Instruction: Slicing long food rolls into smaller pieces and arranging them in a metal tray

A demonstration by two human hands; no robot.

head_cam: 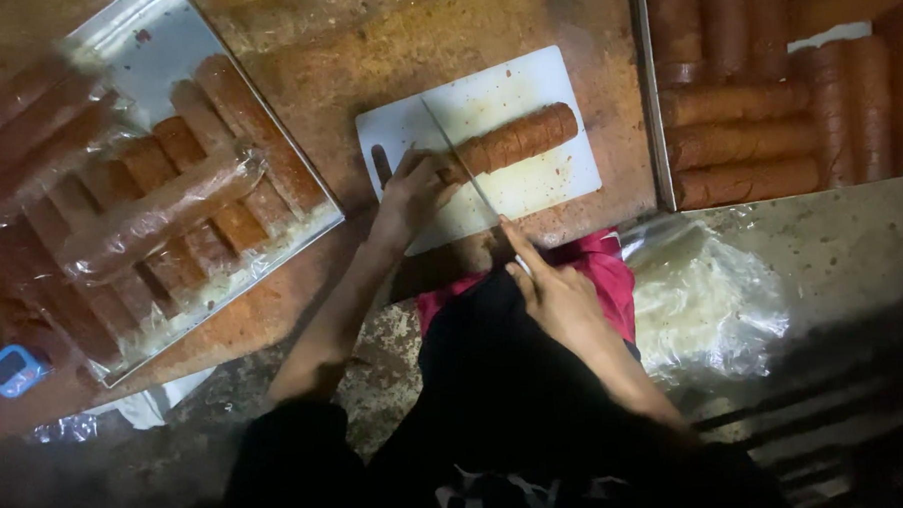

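While the orange-stained bench runs under everything, I read the layout outward from my fingers. Well off to the far side of my left hand lies a big metal tray with reddish-brown rolls in rows under a loose plastic film, probably to keep them covered. Beyond my right hand, up and to its outer side, a second tray holds bare rolls stacked crosswise, close enough to reach. Just outside the right wrist sits a crumpled heap of clear plastic wrap.

Directly ahead of both hands is the white cutting board, set square to me so the blade can travel straight. On it lies one reddish-brown roll, lengthwise across the board and already scored into slices. My left fingers are curled down onto its near end, pinning it so it cannot turn under the cut. My right fingers are closed around the handle of a long knife, forefinger stretched along it for steadiness; the blade slants up across the board and meets the roll just beside the left fingertips.

Far past the left elbow, at the bench edge, rests a small blue device.
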